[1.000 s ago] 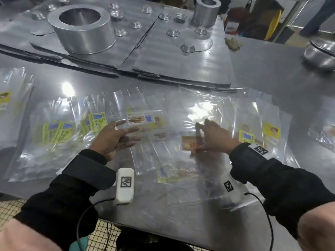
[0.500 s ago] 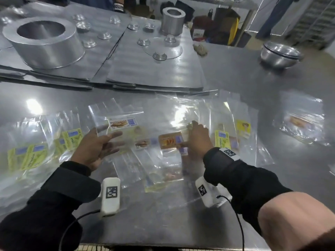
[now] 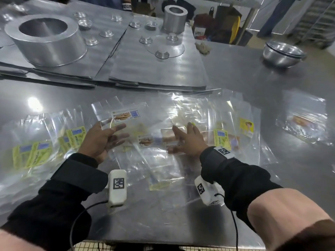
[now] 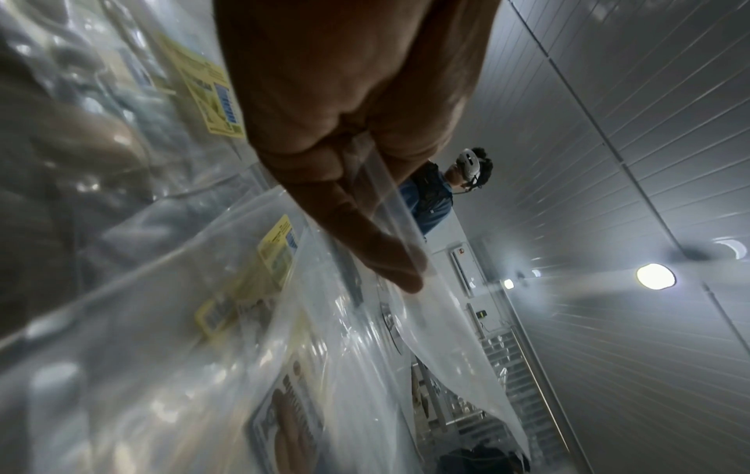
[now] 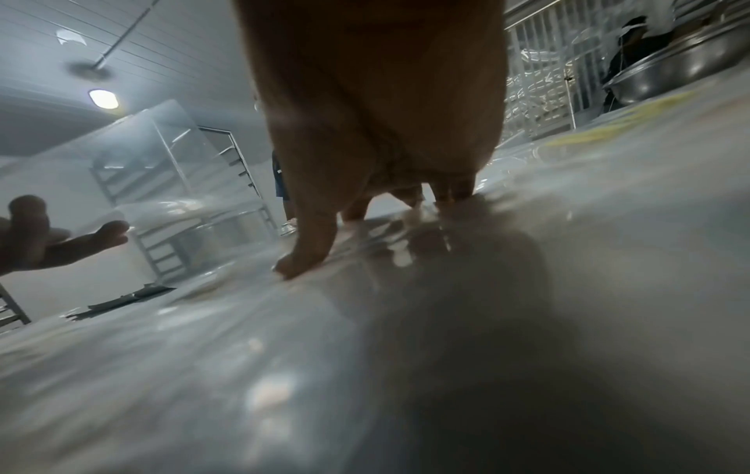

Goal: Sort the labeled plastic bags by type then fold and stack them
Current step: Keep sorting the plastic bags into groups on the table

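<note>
My left hand (image 3: 103, 140) pinches a clear biscuit-label bag (image 3: 125, 115) between thumb and fingers, lifted off the steel table (image 3: 290, 154) above the spread of bags. My right hand (image 3: 188, 140) lies flat with fingers straight, pressing an orange-label bag (image 3: 167, 135) against the table in the middle pile. Yellow-label bags (image 3: 36, 153) lie grouped to the left, and a metal bowl (image 3: 282, 53) sits at the far right.

right hand (image 3: 188, 140) fingers now spread flat
</note>
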Action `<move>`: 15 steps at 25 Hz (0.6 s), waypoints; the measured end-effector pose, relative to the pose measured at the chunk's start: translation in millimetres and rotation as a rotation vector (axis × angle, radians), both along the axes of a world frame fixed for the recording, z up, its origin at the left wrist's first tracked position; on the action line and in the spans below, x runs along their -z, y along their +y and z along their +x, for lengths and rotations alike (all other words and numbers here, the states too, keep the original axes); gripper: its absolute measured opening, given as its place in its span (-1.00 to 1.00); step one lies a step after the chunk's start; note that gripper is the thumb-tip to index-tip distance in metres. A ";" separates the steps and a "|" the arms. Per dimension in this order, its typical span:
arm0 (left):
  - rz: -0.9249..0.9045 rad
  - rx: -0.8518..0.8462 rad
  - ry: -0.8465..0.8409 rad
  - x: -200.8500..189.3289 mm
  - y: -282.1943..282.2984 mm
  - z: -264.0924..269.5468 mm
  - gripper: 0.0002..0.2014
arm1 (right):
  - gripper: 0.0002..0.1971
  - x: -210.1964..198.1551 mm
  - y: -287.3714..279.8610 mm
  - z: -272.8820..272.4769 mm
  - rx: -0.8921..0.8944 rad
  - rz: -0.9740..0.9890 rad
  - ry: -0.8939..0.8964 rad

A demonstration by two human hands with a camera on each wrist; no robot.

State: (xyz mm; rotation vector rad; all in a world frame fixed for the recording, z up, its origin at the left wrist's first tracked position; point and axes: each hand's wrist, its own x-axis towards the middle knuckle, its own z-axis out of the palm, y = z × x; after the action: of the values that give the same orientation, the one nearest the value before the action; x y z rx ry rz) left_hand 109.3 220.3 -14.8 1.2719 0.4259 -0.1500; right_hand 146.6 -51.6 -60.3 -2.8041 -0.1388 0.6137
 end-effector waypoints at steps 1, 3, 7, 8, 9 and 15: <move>-0.005 -0.017 0.001 -0.1 2.7 0.1 -0.57 | -0.22 -0.2 0.5 -0.2 -0.014 -0.017 -0.081; -0.008 -0.036 -0.003 -0.5 5.3 0.0 -0.59 | -0.49 -1.4 0.0 -0.3 -0.052 -0.028 -0.263; -0.010 -0.045 -0.003 0.1 7.4 0.2 -0.60 | -0.64 -9.2 3.4 7.5 -0.116 0.017 -0.441; -0.011 -0.044 -0.003 0.4 8.1 0.7 -0.59 | -0.65 -14.1 3.3 11.3 -0.130 -0.019 -0.459; -0.009 -0.043 -0.003 0.7 9.1 0.5 -0.60 | -0.64 -18.9 0.6 15.0 -0.142 -0.095 -0.448; 0.036 -0.010 -0.008 2.5 7.7 -2.0 -0.60 | -0.49 -29.8 -52.6 31.2 0.039 -0.427 -0.120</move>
State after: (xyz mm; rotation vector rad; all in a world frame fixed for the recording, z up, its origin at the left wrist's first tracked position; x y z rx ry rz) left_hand 107.3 228.0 -17.4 1.3047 0.4295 -0.1286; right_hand 177.8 -104.2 -30.5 -3.2478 0.0295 0.5163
